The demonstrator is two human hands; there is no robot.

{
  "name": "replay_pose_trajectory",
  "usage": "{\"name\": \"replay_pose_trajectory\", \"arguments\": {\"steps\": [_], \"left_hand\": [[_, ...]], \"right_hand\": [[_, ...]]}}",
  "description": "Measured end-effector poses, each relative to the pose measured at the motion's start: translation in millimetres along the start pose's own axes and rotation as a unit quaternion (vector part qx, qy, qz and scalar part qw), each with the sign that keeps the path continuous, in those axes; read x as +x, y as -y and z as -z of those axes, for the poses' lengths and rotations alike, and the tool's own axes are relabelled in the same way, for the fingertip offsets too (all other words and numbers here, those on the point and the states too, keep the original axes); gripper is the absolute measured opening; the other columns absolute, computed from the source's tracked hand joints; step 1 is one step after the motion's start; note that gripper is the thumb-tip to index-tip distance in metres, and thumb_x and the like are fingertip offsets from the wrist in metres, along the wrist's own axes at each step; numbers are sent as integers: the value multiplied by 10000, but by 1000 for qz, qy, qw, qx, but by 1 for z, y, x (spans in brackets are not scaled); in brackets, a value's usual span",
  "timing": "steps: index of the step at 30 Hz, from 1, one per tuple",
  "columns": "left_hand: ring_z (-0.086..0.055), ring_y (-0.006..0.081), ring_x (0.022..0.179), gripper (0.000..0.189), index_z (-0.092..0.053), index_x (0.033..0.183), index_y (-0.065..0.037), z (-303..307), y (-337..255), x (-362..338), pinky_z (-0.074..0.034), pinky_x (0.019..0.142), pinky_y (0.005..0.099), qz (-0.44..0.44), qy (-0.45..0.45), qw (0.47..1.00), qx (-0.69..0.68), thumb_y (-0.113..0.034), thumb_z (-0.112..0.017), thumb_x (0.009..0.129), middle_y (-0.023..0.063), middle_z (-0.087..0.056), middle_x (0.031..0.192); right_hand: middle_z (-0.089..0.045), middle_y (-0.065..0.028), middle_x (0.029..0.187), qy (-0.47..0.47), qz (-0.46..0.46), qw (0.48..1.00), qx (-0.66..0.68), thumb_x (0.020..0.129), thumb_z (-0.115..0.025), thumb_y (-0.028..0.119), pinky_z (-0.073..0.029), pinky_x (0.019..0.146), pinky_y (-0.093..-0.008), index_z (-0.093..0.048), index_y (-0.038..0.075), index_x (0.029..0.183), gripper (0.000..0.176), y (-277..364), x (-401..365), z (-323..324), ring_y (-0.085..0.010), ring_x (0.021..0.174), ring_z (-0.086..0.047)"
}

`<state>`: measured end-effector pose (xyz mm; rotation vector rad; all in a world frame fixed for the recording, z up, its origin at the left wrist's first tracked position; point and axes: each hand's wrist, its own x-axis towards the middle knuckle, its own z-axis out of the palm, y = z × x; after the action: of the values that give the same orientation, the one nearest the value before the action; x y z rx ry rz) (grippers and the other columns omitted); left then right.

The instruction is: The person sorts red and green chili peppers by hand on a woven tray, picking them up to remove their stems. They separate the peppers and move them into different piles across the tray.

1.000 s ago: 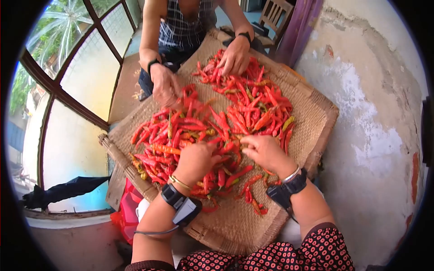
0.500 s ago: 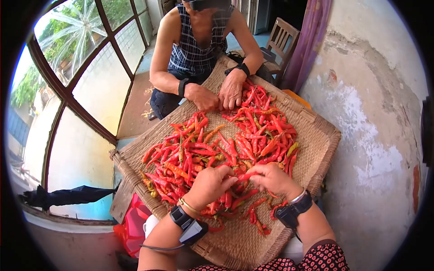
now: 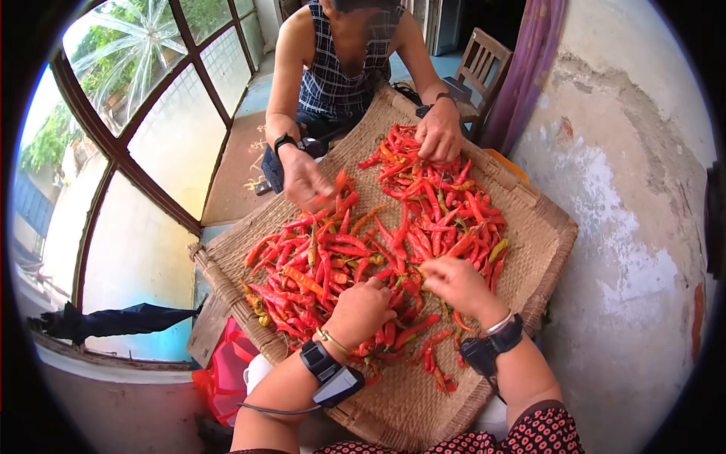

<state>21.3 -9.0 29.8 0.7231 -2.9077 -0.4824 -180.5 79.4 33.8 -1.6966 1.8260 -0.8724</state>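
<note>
The left hand (image 3: 361,312) curls over peppers (image 3: 304,280); the right hand (image 3: 460,287) bends beside them. Whether either grips one, I cannot tell.

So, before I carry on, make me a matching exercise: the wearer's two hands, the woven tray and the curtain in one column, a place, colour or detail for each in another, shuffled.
1. Left hand
2. Right hand
3. Woven tray
4. Curtain

A. Purple, hanging near the bare wall
B. Beneath the red chillies
C. Silver-coloured bangle at its wrist
D. Gold-coloured bangle at its wrist

Pairs: 1-D, 2-C, 3-B, 4-A
</note>
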Motion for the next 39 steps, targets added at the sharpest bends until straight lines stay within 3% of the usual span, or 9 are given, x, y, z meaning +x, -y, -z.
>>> {"name": "replay_pose_trajectory", "arguments": {"steps": [6, 12, 18, 22, 26, 30, 32, 35, 39], "left_hand": [[-594, 279, 768, 230, -618, 813, -54, -10, -5, 3, -495, 667, 382, -21, 26, 999, -13, -248, -673, 702, 103, -561, 822], [-579, 293, 758, 113, -610, 808, -51, 1, -11, 2, -463, 679, 393, -63, -26, 983, -173, -145, -611, 746, 117, -600, 751], [-591, 336, 714, 270, -558, 816, -33, 12, -6, 4, -470, 640, 420, -37, 16, 973, -227, -278, -658, 760, 155, -597, 735], [-603, 335, 679, 223, -565, 816, -38, 8, -2, 3, -474, 598, 421, -12, 57, 990, -129, -246, -632, 770, 158, -598, 685], [-623, 284, 647, 193, -612, 881, -38, 9, -5, 4, -487, 595, 370, 59, 11, 987, -152, -177, -654, 753, 129, -626, 710], [-614, 296, 691, 211, -610, 917, -43, 3, 1, 6, -486, 621, 385, 8, -14, 995, -102, -163, -652, 748, 127, -613, 742], [-613, 298, 721, 217, -611, 928, -44, 3, -1, 6, -488, 634, 389, 2, 12, 997, -73, -157, -649, 748, 128, -612, 778], [-615, 299, 777, 196, -617, 924, -52, 0, -5, 10, -497, 658, 390, -15, 7, 998, -58, -156, -636, 759, 130, -595, 965], [-615, 299, 797, 175, -621, 914, -65, -16, 0, 18, -507, 663, 387, -80, -17, 997, -14, -164, -618, 770, 130, -512, 1161]], "right_hand": [[-613, -168, 930, 137, 81, 985, -63, 761, -645, 176, -471, 733, -415, -586, 42, 1033, 309, 6, -9, -26, -352, 864, -590], [-615, -157, 866, 145, 66, 987, -15, 764, -641, 166, -467, 692, -391, -596, 27, 937, 226, 11, -11, -18, -333, 810, -597], [-578, -14, 666, 136, -69, 978, 143, 846, -583, 134, -444, 582, -254, -617, 3, 850, 135, 19, -12, 12, -84, 621, -550], [-576, -3, 649, 43, -145, 951, 268, 893, -550, 196, -434, 507, -217, -630, 13, 914, 201, 6, -12, 34, -71, 537, -526], [-595, -41, 739, -202, -143, 894, 373, 911, -531, 227, -430, 487, -185, -565, 14, 1114, 296, -11, -7, 43, -61, 581, -544], [-608, -48, 755, -159, -129, 963, 174, 874, -570, 215, -468, 531, -228, -578, 5, 1098, 308, -18, -3, 24, -97, 623, -580], [-622, -100, 721, -40, -103, 992, 68, 808, -614, 204, -487, 615, -312, -596, 45, 1064, 302, -9, -6, 16, -210, 656, -616], [-604, -130, 864, 35, 28, 996, -77, 761, -646, 214, -477, 757, -396, -644, 57, 921, 224, -6, -9, -4, -297, 842, -594], [-554, -139, 923, 147, -17, 961, -235, 724, -683, 213, -453, 810, -409, -665, 70, 831, 180, -6, -17, -16, -299, 968, -541]]}}
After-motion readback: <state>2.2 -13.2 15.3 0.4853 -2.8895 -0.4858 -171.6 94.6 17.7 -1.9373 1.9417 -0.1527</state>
